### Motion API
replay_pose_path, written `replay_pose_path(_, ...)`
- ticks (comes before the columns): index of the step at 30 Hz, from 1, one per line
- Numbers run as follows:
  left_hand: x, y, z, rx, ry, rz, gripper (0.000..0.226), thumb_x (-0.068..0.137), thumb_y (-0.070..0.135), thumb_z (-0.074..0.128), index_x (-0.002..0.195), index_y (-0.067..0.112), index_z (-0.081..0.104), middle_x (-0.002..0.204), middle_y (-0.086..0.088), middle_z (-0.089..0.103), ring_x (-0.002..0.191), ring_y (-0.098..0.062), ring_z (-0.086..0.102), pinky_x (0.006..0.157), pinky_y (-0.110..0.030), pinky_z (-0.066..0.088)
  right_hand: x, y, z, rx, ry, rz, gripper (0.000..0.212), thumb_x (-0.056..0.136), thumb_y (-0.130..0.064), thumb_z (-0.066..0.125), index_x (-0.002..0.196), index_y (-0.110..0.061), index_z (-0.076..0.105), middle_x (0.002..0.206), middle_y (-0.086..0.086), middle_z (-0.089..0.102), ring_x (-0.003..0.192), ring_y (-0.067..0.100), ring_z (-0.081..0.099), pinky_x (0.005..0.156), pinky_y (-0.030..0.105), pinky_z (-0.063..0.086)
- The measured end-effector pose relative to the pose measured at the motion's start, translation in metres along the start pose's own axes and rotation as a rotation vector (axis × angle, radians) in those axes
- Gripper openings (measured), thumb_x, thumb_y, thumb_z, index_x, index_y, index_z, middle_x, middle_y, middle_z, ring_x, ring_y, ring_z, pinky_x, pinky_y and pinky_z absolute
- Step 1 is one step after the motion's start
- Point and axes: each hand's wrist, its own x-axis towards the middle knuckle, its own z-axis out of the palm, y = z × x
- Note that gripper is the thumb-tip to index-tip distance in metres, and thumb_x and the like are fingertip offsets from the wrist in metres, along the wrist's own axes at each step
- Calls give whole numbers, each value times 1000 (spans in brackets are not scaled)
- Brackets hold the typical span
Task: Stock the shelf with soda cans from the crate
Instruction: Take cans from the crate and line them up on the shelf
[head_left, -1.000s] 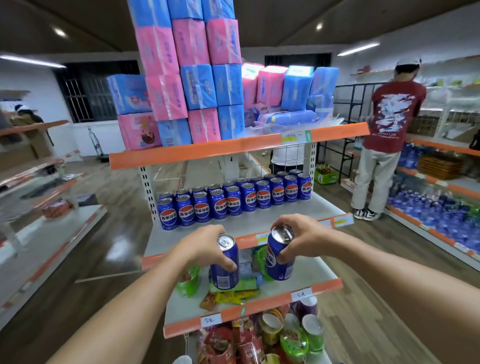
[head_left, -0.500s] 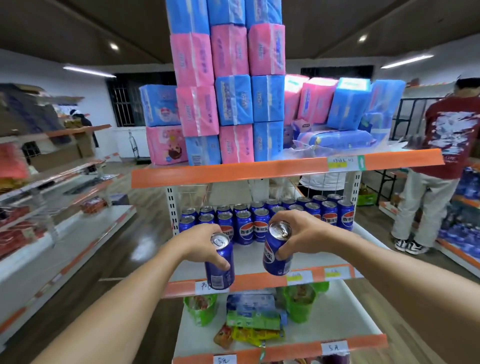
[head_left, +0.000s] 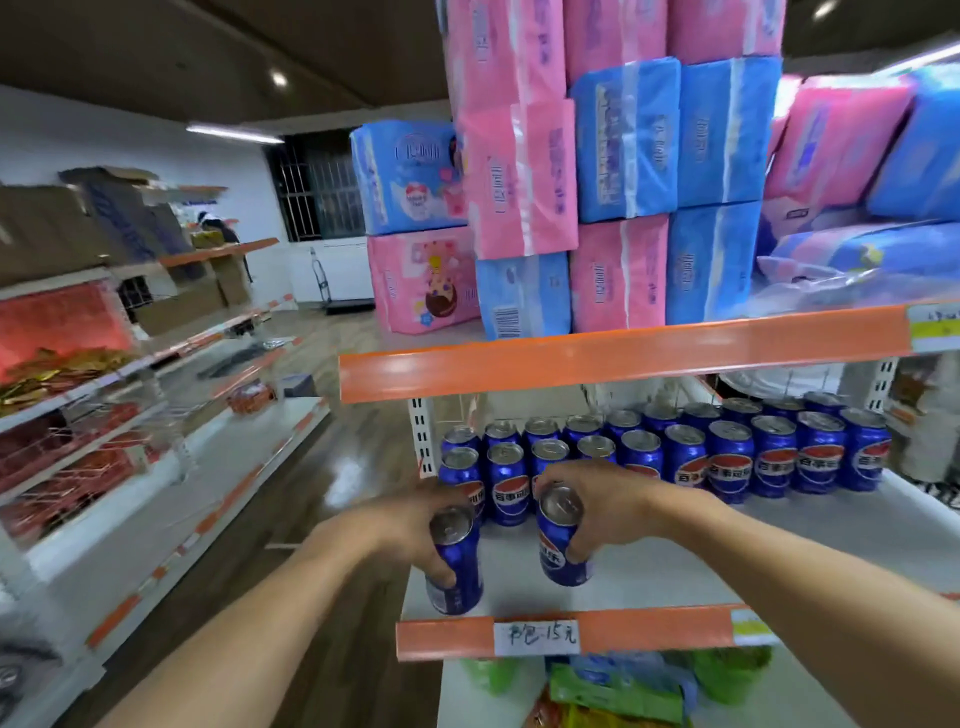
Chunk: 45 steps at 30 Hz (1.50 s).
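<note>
Both hands hold upright cans low in the frame: left hand grips one can, right hand another; the shelf rows stand just behind.

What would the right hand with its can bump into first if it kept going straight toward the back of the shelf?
Probably the front row of blue soda cans already standing on the shelf. The right hand holds its can just ahead of them; how wide the gap is cannot be judged from this single view.
</note>
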Motion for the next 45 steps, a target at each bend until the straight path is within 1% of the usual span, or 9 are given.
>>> replay_pose_path(8,44,-15,-1,225,-91,212,76,73,7,83,138,29,51,137,4,51,126,-18,48,93,-25,44,48,-8,19,-125,-116,-103,62,70,-8,81,119,-31,49,117,-5,56,99,20,60,75,39,59)
replay_pose_path(13,58,-18,3,317,-42,284,73,76,-5,70,138,30,52,141,6,49,134,-20,34,108,-36,39,71,-3,15,-172,-140,-212,60,67,-6,78,109,-38,49,105,-14,55,92,13,60,70,39,59)
replay_pose_path(19,37,-19,16,296,95,258,81,79,-6,62,143,41,45,151,9,24,138,-17,18,117,-35,23,83,2,19,-280,-109,-344,58,76,6,60,119,-33,50,116,-7,49,106,16,52,86,40,55)
replay_pose_path(25,23,-18,32,-122,339,74,65,78,43,75,128,32,35,126,12,34,124,-10,33,105,-33,42,81,7,23,-284,-90,-330,71,76,10,60,132,-30,47,131,-6,40,121,16,41,91,39,53)
replay_pose_path(27,26,-11,34,-198,473,-105,75,71,67,74,122,26,37,120,7,42,117,-16,46,93,-30,47,79,7,21,-255,-81,-314,77,75,8,62,138,-31,43,136,-7,36,124,15,39,92,37,53)
replay_pose_path(32,36,3,39,-319,413,-386,86,58,85,69,115,22,51,93,6,61,81,-9,62,54,-18,40,70,-2,21,-196,70,-233,82,78,-17,77,145,-21,31,131,-1,36,109,13,39,78,26,43)
replay_pose_path(37,41,6,36,-416,343,-304,37,76,45,81,91,29,51,90,11,63,78,1,58,50,-10,38,65,4,33,18,176,31,64,76,-49,80,111,-12,41,98,0,44,79,14,48,54,22,32)
replay_pose_path(40,44,-2,32,-443,304,-249,26,79,33,80,86,30,56,89,10,65,80,-1,61,57,-15,44,56,3,36,193,153,61,43,81,-41,78,78,-19,42,73,-6,48,58,5,45,46,18,29)
replay_pose_path(45,58,-16,33,-568,266,-206,21,79,10,79,96,16,68,92,7,71,88,-6,67,66,-17,52,52,0,35,287,154,31,36,83,-31,79,73,-25,45,71,-12,53,60,-1,48,42,11,33)
